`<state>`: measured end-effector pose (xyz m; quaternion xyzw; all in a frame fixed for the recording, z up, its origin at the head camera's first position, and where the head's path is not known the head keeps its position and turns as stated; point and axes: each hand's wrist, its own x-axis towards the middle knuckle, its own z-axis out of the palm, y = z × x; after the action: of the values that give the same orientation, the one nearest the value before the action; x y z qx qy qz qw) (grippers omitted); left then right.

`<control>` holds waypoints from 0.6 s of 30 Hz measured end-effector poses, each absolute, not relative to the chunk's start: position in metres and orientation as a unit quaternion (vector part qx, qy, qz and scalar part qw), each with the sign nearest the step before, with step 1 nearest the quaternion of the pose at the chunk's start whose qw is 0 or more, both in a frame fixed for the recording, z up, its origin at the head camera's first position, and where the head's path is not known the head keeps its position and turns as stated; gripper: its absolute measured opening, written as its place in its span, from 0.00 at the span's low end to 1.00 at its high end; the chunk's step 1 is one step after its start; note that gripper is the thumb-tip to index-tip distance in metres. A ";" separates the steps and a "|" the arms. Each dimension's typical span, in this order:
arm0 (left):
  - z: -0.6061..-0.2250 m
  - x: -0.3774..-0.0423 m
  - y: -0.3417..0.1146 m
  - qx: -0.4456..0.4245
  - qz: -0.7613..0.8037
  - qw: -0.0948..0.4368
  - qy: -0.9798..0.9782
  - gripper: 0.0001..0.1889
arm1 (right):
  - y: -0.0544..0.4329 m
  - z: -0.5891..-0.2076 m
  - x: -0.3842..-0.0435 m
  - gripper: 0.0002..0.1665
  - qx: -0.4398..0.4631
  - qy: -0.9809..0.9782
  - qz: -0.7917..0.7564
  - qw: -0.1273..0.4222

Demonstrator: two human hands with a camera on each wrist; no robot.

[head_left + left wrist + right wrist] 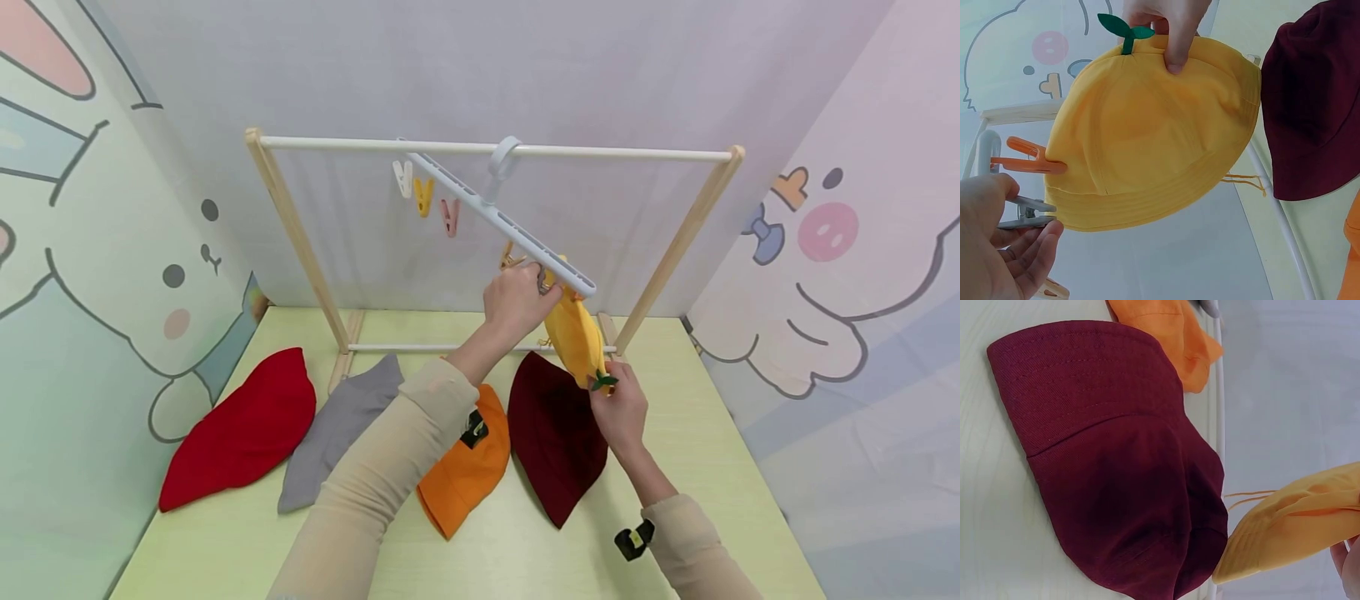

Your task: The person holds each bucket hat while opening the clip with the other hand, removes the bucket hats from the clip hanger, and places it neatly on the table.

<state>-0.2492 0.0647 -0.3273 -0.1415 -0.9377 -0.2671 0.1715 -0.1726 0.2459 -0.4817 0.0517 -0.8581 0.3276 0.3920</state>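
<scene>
A yellow bucket hat [576, 337] with a green felt sprout [1127, 32] hangs at the right end of a pale blue hanger [480, 202]. An orange clothespin [1029, 159] grips one side of it. My left hand [519, 300] pinches a grey clothespin [1027, 212] between thumb and fingers, its tips at the brim's edge. Whether they bite the cloth I cannot tell. My right hand [621, 406] holds the hat's crown beside the sprout, thumb on the near side in the left wrist view. The right wrist view shows only part of the yellow hat [1285, 531].
The hanger hooks over the white rod [337, 144] of a wooden-legged rack. White, yellow [423, 197] and pink clothespins dangle from its left half. On the table lie red [243, 429], grey [337, 433], orange [472, 467] and maroon [555, 437] hats. Printed curtains surround the table.
</scene>
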 end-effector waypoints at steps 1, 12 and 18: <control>-0.327 -0.249 0.065 -0.141 -0.267 0.171 -0.938 0.17 | 0.246 -0.481 -0.173 0.12 0.053 -0.858 0.326 0.393; -0.326 -0.249 0.066 -0.138 -0.260 0.170 -0.940 0.17 | 0.249 -0.480 -0.180 0.09 0.043 -0.852 0.323 0.409; -0.326 -0.249 0.067 -0.138 -0.255 0.168 -0.942 0.17 | 0.250 -0.474 -0.181 0.07 0.040 -0.851 0.315 0.417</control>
<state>-0.2494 0.0671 -0.3259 -0.1375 -0.9423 -0.2552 0.1677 -0.1810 0.2500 -0.4742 0.0402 -0.8515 0.3150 0.4173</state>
